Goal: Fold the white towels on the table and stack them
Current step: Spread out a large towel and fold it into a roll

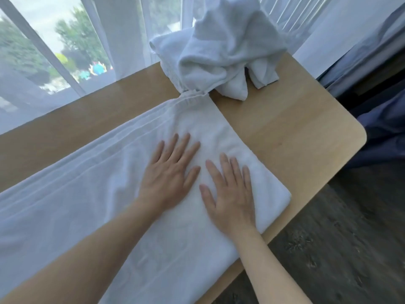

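A white towel (pixel 192 242) lies folded flat on the wooden table (pixel 291 132), running from the near edge toward the back. My left hand (pixel 168 172) presses flat on its middle with fingers spread. Beside it, my right hand (pixel 230 194) also lies flat on the towel, close to its folded right edge. A heap of crumpled white towels (pixel 221 51) sits at the table's far end, its lower edge touching the flat towel's far tip.
A sheer white curtain (pixel 65 172) drapes over the table's left part and overlaps the towel's left side. A window (pixel 72 40) is behind. Dark wood floor (pixel 339 249) and blue fabric (pixel 381 128) lie to the right, past the table's rounded corner.
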Motion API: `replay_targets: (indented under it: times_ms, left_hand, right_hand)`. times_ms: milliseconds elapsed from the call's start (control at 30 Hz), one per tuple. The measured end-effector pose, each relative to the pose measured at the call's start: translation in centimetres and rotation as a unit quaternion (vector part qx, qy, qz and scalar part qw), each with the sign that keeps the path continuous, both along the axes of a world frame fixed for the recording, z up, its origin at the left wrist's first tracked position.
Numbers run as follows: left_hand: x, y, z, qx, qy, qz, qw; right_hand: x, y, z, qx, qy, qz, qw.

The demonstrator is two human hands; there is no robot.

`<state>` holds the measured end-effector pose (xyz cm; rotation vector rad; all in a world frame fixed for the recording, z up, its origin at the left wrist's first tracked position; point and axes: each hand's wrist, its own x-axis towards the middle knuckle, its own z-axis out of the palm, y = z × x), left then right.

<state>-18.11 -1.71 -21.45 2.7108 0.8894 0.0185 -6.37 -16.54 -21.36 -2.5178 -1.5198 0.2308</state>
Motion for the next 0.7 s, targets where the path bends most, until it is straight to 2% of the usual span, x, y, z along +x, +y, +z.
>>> replay_targets:
  times_ms: [100,267,333,400,467,500,533,633,667,700]
  left_hand:
    - [0.0,0.7,-0.2,0.01,0.013,0.011,1.0]
    - [-0.6,-0.8,0.8,-0.012,0.04,0.038,0.998]
    - [-3.1,-2.9,0.8,-0.02,0.036,0.07,0.997]
    - [-7.0,-5.2,0.3,-0.013,0.029,0.11,0.993]
    - [-11.4,-6.7,-0.4,0.013,0.035,0.144,0.989]
    - [-13.2,-6.9,-0.6,0.022,0.043,0.155,0.987]
    - [-14.3,-7.0,-0.7,0.027,0.048,0.162,0.985]
    - [-14.2,-6.1,-0.6,0.033,0.059,0.157,0.985]
    - [-13.4,-5.7,-0.6,0.032,0.052,0.154,0.986]
    - [-12.8,-5.1,-0.6,0.033,0.04,0.153,0.987]
  right_hand:
    - [3.1,0.9,0.1,-0.037,-0.01,-0.029,0.999]
    - [5.6,2.6,1.5,-0.088,0.012,-0.191,0.978]
    - [2.7,3.1,1.7,-0.043,-0.001,-0.124,0.991]
    - [-1.4,2.6,1.4,-0.015,-0.002,0.058,0.998]
    - [-2.9,1.2,0.8,-0.054,-0.014,0.205,0.977]
    - [-1.6,0.9,0.6,-0.075,-0.015,0.212,0.974]
    - [0.2,0.9,0.3,-0.093,-0.024,0.173,0.98]
    - [4.0,3.4,1.3,-0.114,-0.037,-0.053,0.991]
    - [3.3,4.9,1.7,-0.093,-0.044,-0.073,0.992]
    - [1.8,6.5,1.9,-0.059,-0.041,-0.04,0.997]
